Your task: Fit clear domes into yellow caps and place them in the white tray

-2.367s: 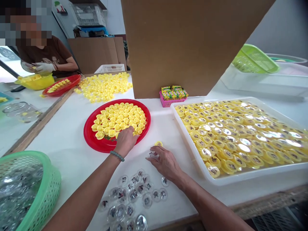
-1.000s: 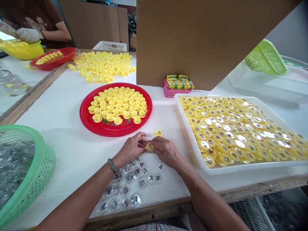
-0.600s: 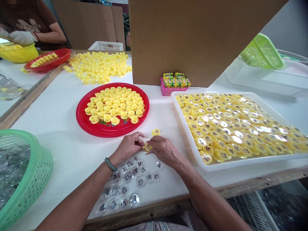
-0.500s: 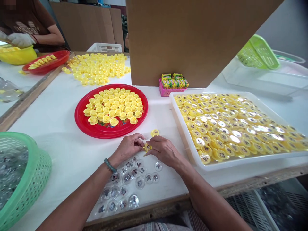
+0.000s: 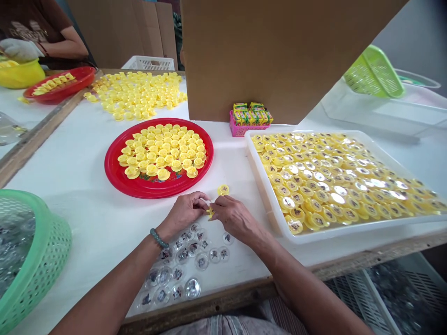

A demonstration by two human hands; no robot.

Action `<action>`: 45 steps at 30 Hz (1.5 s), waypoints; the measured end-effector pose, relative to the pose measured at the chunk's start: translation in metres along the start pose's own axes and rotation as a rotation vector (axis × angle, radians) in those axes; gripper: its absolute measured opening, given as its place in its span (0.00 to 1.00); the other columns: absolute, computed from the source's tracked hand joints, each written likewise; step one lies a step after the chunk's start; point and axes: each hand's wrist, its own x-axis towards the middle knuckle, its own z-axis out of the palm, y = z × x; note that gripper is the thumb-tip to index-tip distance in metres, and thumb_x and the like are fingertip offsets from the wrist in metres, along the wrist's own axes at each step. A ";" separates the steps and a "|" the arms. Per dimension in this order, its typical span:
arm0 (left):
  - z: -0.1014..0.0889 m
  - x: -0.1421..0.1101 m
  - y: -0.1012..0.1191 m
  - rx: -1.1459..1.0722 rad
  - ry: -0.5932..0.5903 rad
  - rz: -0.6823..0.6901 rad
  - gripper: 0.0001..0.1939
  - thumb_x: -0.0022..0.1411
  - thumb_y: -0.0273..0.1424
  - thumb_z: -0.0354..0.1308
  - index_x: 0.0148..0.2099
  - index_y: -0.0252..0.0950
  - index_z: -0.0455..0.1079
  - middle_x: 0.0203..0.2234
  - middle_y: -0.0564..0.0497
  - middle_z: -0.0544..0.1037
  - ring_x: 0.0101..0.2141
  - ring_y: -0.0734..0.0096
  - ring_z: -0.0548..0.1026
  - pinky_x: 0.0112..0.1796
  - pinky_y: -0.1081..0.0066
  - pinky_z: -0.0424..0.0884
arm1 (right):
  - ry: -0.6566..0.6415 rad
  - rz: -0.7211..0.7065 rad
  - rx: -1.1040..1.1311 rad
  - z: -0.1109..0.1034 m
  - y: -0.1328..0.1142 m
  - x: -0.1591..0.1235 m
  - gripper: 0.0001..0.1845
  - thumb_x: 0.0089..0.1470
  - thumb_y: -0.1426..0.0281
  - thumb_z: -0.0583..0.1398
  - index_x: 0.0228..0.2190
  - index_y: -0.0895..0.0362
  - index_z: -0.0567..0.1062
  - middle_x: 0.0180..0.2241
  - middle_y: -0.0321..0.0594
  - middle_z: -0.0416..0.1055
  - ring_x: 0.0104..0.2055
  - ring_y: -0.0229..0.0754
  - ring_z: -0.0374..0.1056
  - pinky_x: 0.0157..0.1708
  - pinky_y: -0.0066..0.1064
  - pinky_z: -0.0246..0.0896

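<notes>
My left hand [image 5: 184, 211] and my right hand [image 5: 234, 217] meet over the white table, both pinching one small yellow cap [image 5: 210, 212] between their fingertips. Another finished yellow piece [image 5: 223, 189] lies just beyond them. Below my wrists lie several clear round domes with pictures [image 5: 188, 260]. A red plate [image 5: 117, 174] full of yellow caps sits just ahead of my left hand. A white tray [image 5: 270, 204] packed with assembled yellow pieces stands to the right.
A green basket [image 5: 45, 260] of clear domes sits at the left edge. A tall cardboard box [image 5: 279, 56] stands behind, with a small pink basket [image 5: 240, 130] at its foot. Loose yellow caps [image 5: 136, 95] lie farther back. Another person [image 5: 42, 32] works at far left.
My left hand came back from the red plate with a yellow cap and joined my right hand; both now press on it. The view has shifted slightly.
</notes>
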 end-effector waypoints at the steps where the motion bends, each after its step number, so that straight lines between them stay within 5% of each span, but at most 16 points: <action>1: 0.000 -0.001 0.001 -0.022 -0.013 -0.015 0.14 0.50 0.25 0.60 0.41 0.34 0.68 0.27 0.51 0.77 0.31 0.65 0.74 0.34 0.71 0.68 | 0.013 0.009 0.021 0.001 0.001 -0.001 0.06 0.54 0.76 0.59 0.26 0.59 0.74 0.26 0.38 0.67 0.31 0.38 0.63 0.31 0.27 0.55; 5: 0.001 -0.003 0.005 -0.186 -0.087 -0.141 0.21 0.51 0.30 0.62 0.48 0.34 0.65 0.32 0.48 0.77 0.32 0.65 0.74 0.33 0.71 0.68 | 0.119 0.088 0.115 0.006 0.005 -0.007 0.04 0.52 0.69 0.62 0.31 0.57 0.75 0.30 0.39 0.69 0.36 0.40 0.64 0.35 0.28 0.58; 15: 0.022 0.008 -0.008 -0.079 0.107 -0.143 0.11 0.47 0.28 0.60 0.36 0.35 0.66 0.22 0.53 0.74 0.23 0.68 0.71 0.25 0.73 0.65 | 0.154 0.152 -0.011 0.006 0.000 -0.006 0.05 0.55 0.73 0.58 0.34 0.57 0.75 0.32 0.42 0.66 0.36 0.42 0.62 0.35 0.30 0.60; 23: -0.018 0.030 0.030 0.704 0.519 0.072 0.04 0.58 0.31 0.55 0.35 0.37 0.68 0.27 0.51 0.75 0.28 0.64 0.73 0.30 0.70 0.65 | 0.359 0.322 -0.076 0.001 0.016 -0.006 0.09 0.56 0.74 0.56 0.39 0.58 0.74 0.33 0.44 0.68 0.37 0.44 0.63 0.37 0.34 0.61; 27: -0.029 0.054 0.039 1.024 0.526 -0.025 0.13 0.60 0.38 0.55 0.39 0.32 0.67 0.27 0.42 0.74 0.32 0.52 0.73 0.31 0.64 0.65 | 0.416 0.276 0.061 0.000 0.015 -0.007 0.11 0.58 0.73 0.55 0.41 0.58 0.74 0.34 0.44 0.69 0.38 0.43 0.64 0.38 0.34 0.62; 36: -0.024 0.073 0.034 1.123 0.518 -0.115 0.13 0.57 0.32 0.58 0.42 0.29 0.67 0.30 0.40 0.75 0.35 0.51 0.74 0.34 0.64 0.67 | -0.056 -0.045 0.400 -0.001 -0.015 -0.008 0.15 0.52 0.77 0.57 0.41 0.57 0.74 0.38 0.43 0.71 0.41 0.40 0.67 0.42 0.29 0.62; 45: -0.027 0.067 0.033 1.114 0.540 -0.054 0.09 0.57 0.27 0.55 0.41 0.31 0.67 0.32 0.42 0.75 0.36 0.53 0.73 0.35 0.65 0.65 | -0.154 -0.096 0.342 0.010 -0.024 -0.006 0.18 0.47 0.78 0.59 0.43 0.58 0.73 0.37 0.43 0.70 0.41 0.41 0.66 0.44 0.30 0.60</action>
